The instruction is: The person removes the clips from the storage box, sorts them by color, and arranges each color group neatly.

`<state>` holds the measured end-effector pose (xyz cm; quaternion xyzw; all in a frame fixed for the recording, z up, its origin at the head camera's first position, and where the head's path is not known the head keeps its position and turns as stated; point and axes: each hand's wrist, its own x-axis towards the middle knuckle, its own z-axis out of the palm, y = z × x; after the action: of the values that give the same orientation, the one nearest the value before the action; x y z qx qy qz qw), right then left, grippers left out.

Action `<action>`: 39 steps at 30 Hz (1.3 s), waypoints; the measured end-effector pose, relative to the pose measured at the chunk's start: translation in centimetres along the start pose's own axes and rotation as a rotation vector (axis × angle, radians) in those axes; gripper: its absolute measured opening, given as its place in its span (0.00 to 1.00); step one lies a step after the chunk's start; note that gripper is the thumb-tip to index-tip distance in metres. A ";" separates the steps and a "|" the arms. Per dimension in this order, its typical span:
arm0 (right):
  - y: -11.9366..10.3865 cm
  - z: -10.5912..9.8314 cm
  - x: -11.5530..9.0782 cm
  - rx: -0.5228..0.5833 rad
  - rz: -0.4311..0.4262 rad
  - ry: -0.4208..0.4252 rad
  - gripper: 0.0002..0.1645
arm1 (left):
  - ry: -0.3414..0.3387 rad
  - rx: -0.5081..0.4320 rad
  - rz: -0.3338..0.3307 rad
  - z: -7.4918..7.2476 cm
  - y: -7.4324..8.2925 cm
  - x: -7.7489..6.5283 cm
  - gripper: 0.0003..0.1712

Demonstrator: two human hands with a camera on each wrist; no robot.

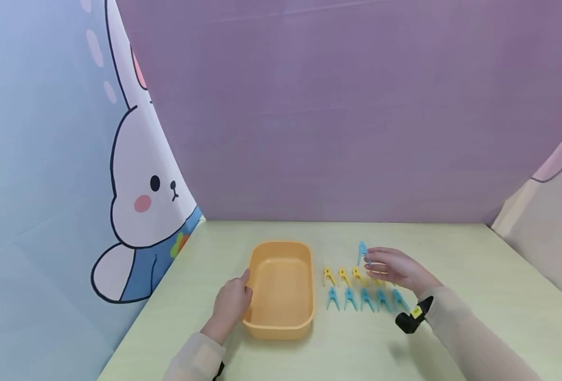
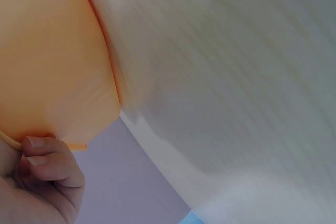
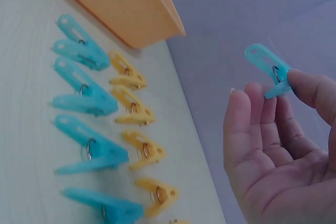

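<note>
With thumb and fingers, my left hand [image 1: 232, 301] grips the left rim of an orange plastic basin [image 1: 281, 333]; in the left wrist view the curled fingers [image 2: 55, 163] meet its edge. My right hand [image 1: 400, 269] is raised above the table and pinches a blue clothespin [image 1: 362, 251] near its tip, as the right wrist view shows with the clothespin [image 3: 265, 62] at the thumb. Below that hand stand a row of yellow clothespins [image 1: 343, 277], partly hidden by it, and a nearer row of blue clothespins [image 1: 350, 299].
The basin's inside floor shows bare. Both rows of clothespins lie just right of the basin on the pale green table [image 1: 357, 349]. A purple backdrop [image 1: 347, 132] closes off the far edge, and a rabbit-printed sheet [image 1: 138, 211] hangs at left.
</note>
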<state>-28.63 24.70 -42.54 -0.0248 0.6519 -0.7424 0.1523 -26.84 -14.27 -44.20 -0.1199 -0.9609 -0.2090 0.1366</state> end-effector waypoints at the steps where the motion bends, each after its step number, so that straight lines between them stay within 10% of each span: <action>1: 0.1 -0.3 -0.2 -0.006 -0.003 -0.005 0.38 | -0.001 0.000 0.000 0.0 0.0 0.0 0.27; 17: 1.7 -3.9 -2.7 -0.018 0.036 0.043 0.37 | -0.013 -0.001 -0.001 0.0 0.1 0.0 0.27; 27: 2.8 -6.2 -4.1 0.089 0.047 0.021 0.12 | -0.006 0.011 0.003 0.0 -0.1 0.0 0.27; 39: 3.6 -7.7 -5.2 0.066 0.047 0.031 0.10 | -0.010 -0.002 0.009 0.0 -0.2 -0.1 0.27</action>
<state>-24.80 33.07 -46.35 0.0072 0.6296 -0.7601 0.1603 -26.83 -14.44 -44.24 -0.1255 -0.9608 -0.2088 0.1327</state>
